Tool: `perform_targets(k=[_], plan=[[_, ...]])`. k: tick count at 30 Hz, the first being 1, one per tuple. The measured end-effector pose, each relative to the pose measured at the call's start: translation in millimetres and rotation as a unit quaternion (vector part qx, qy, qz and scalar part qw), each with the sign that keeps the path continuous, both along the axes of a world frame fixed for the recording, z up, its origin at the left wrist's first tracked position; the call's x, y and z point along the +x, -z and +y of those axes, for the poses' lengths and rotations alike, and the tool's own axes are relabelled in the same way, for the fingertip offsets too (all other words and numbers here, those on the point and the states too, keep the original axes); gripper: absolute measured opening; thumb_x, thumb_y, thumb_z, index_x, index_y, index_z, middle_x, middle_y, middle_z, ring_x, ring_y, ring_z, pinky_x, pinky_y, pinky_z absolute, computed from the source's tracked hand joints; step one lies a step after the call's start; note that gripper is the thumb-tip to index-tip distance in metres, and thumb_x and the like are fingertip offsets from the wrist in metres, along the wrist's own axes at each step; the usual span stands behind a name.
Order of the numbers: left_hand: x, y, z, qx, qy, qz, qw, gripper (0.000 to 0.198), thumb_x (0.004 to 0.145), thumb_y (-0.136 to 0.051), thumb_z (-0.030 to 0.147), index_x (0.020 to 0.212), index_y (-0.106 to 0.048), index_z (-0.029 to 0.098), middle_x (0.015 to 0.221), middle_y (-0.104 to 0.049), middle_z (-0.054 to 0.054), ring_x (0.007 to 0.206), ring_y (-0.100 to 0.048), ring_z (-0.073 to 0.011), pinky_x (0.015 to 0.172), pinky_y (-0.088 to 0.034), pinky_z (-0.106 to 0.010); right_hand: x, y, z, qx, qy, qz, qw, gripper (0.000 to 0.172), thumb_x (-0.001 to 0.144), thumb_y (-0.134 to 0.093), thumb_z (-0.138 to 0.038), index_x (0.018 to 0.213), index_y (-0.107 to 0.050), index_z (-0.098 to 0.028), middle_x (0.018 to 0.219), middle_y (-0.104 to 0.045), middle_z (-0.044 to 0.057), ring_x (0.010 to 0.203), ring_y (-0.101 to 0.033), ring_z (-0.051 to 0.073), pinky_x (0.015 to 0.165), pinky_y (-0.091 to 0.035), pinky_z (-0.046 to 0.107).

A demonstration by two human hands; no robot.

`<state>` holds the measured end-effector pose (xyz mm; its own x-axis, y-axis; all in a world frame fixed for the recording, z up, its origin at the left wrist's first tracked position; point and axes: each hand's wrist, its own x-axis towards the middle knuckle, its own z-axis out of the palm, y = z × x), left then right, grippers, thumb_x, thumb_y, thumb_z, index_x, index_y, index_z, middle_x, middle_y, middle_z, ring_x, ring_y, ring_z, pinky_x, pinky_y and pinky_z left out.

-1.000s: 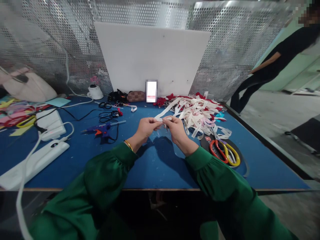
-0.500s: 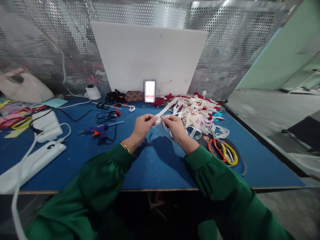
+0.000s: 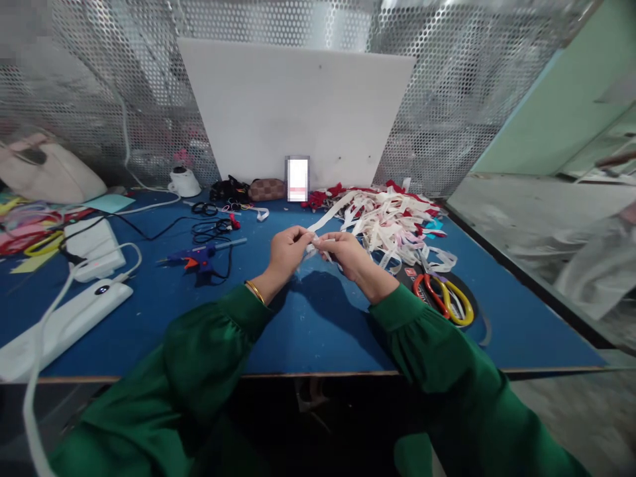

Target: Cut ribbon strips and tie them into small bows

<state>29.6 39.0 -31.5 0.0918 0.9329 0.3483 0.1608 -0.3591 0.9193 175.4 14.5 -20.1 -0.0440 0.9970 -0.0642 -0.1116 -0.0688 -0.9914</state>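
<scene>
Above the middle of the blue table (image 3: 308,331), my left hand (image 3: 287,252) and my right hand (image 3: 345,253) meet fingertip to fingertip. Both pinch a strip of white ribbon (image 3: 322,227), which trails up and right toward a loose heap of white and red ribbon pieces (image 3: 392,215). Green sleeves cover both my arms, and a gold bangle sits on my left wrist. A small folded part of the ribbon is half hidden between my fingers.
Red and yellow scissors (image 3: 444,297) lie on a black disc to the right. A blue glue gun (image 3: 199,256) and black cables sit left of my hands. White power strips (image 3: 64,318) lie far left. A white board (image 3: 298,112) leans on the perforated metal screen behind.
My hands stay together on the ribbon, shifting its fold slightly. The person who stood at the far right a second ago has gone; a blurred light shape now shows at the right edge.
</scene>
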Motion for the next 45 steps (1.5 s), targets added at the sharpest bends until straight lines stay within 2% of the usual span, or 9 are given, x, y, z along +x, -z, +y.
perform_targets(k=[3, 6, 12, 20, 29, 35, 40, 42, 45], plan=[[2.4, -2.3, -2.9, -0.115, 0.048, -0.086, 0.988, 0.039, 0.072, -0.072, 0.054, 0.067, -0.067, 0.016, 0.063, -0.062, -0.001, 0.060, -0.052, -0.0128, 0.060, -0.041, -0.026, -2.2, 1.7, 0.4, 0.036, 0.054, -0.026, 0.998, 0.027, 0.057, -0.080, -0.037, 0.064, -0.063, -0.018, 0.051, -0.060, -0.002, 0.045, -0.050, 0.010, 0.047, -0.035, 0.025], [3.1, -2.8, -4.2, -0.159, 0.084, -0.108, 0.978, 0.045, 0.067, -0.077, 0.059, 0.066, -0.069, 0.014, 0.062, -0.063, -0.003, 0.059, -0.053, -0.0124, 0.060, -0.042, -0.026, -3.7, 2.8, 0.4, 0.062, 0.061, -0.044, 0.995, 0.026, 0.062, -0.075, -0.040, 0.070, -0.063, -0.019, 0.057, -0.064, 0.000, 0.050, -0.056, 0.013, 0.050, -0.039, 0.026], [1.6, 3.4, 3.3, -0.166, 0.031, -0.164, 0.972, 0.039, 0.063, -0.082, 0.050, 0.060, -0.067, 0.014, 0.055, -0.058, 0.001, 0.052, -0.048, -0.0091, 0.059, -0.043, -0.026, 3.5, 11.0, 8.5, 0.130, 0.076, -0.080, 0.985, 0.022, 0.072, -0.066, -0.042, 0.074, -0.063, -0.020, 0.061, -0.062, -0.002, 0.057, -0.057, 0.013, 0.058, -0.044, 0.027], [5.6, -1.2, -4.0, -0.189, 0.042, -0.140, 0.971, 0.041, 0.055, -0.086, 0.048, 0.072, -0.073, 0.014, 0.067, -0.066, -0.003, 0.063, -0.057, -0.0125, 0.063, -0.045, -0.026, 5.3, 14.6, 9.6, 0.164, 0.096, -0.107, 0.976, 0.015, 0.073, -0.065, -0.034, 0.070, -0.067, -0.019, 0.061, -0.060, -0.002, 0.059, -0.056, 0.013, 0.060, -0.043, 0.027], [5.6, 0.8, -4.8, -0.146, 0.051, -0.111, 0.982, 0.035, 0.059, -0.082, 0.047, 0.060, -0.068, 0.014, 0.057, -0.060, -0.001, 0.058, -0.051, -0.0116, 0.059, -0.041, -0.026, 8.7, 15.0, 10.4, 0.178, 0.125, -0.138, 0.966, 0.015, 0.072, -0.068, -0.033, 0.066, -0.070, -0.020, 0.062, -0.064, 0.000, 0.063, -0.056, 0.016, 0.064, -0.044, 0.029], [5.6, -4.1, -7.6, -0.147, 0.106, -0.065, 0.981, 0.031, 0.060, -0.080, 0.041, 0.052, -0.062, 0.017, 0.050, -0.055, 0.001, 0.052, -0.046, -0.0103, 0.056, -0.037, -0.026, 3.9, 10.1, 2.5, 0.207, 0.159, -0.254, 0.931, 0.016, 0.078, -0.061, -0.029, 0.065, -0.064, -0.021, 0.067, -0.063, 0.000, 0.066, -0.055, 0.016, 0.066, -0.039, 0.030], [3.4, -6.1, -5.3, -0.140, 0.081, -0.068, 0.985, 0.033, 0.056, -0.081, 0.041, 0.049, -0.060, 0.016, 0.049, -0.053, 0.001, 0.052, -0.045, -0.0103, 0.055, -0.035, -0.025, -1.2, 7.2, -5.1, 0.270, 0.165, -0.335, 0.887, 0.019, 0.085, -0.055, -0.026, 0.066, -0.056, -0.022, 0.071, -0.060, 0.002, 0.071, -0.054, 0.018, 0.068, -0.037, 0.031], [3.8, -5.5, -4.9, -0.148, 0.096, -0.065, 0.982, 0.033, 0.056, -0.082, 0.041, 0.051, -0.061, 0.016, 0.050, -0.055, 0.001, 0.053, -0.046, -0.0106, 0.056, -0.036, -0.026, 0.2, 7.2, -3.6, 0.274, 0.156, -0.334, 0.888, 0.018, 0.085, -0.055, -0.025, 0.067, -0.056, -0.022, 0.070, -0.059, 0.002, 0.069, -0.053, 0.017, 0.067, -0.037, 0.031], [5.2, -3.9, -4.5, -0.156, 0.103, -0.092, 0.978, 0.031, 0.056, -0.083, 0.041, 0.057, -0.065, 0.016, 0.055, -0.057, 0.001, 0.057, -0.048, -0.0111, 0.059, -0.039, -0.026, 4.7, 7.4, 2.8, 0.246, 0.128, -0.265, 0.923, 0.017, 0.085, -0.057, -0.031, 0.072, -0.060, -0.022, 0.067, -0.059, 0.000, 0.065, -0.053, 0.016, 0.064, -0.039, 0.029]])
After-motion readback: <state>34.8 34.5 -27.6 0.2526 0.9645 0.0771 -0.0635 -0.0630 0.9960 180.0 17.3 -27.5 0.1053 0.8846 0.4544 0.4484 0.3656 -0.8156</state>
